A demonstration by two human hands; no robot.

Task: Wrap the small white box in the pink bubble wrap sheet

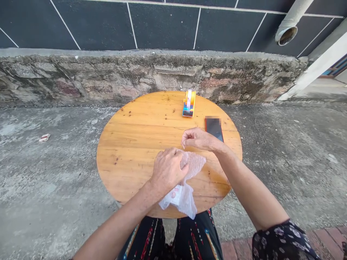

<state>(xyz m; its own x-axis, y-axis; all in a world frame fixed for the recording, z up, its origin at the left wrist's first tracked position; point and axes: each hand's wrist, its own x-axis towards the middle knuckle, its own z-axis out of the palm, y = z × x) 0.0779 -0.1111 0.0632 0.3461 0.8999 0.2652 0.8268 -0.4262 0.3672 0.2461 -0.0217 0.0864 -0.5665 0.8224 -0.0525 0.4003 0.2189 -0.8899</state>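
Note:
Clear bubble wrap [188, 200] lies near the front edge of the round wooden table [130, 141], with a small white item with reddish marks [175, 195] showing through it. My left hand [169, 168] rests over the upper part of the wrap, fingers bent and pressing on it; part of the wrap is hidden under the palm. Up and to the right of it, my right hand [196, 139] is raised with curled fingers pinched together. Whether a small piece is between those fingertips is too small to tell.
A yellow and blue tape dispenser [189, 104] stands near the table's far edge. A dark phone with a red edge [214, 127] lies at the right, just beyond my right wrist. A stone ledge [108, 77] runs behind the table.

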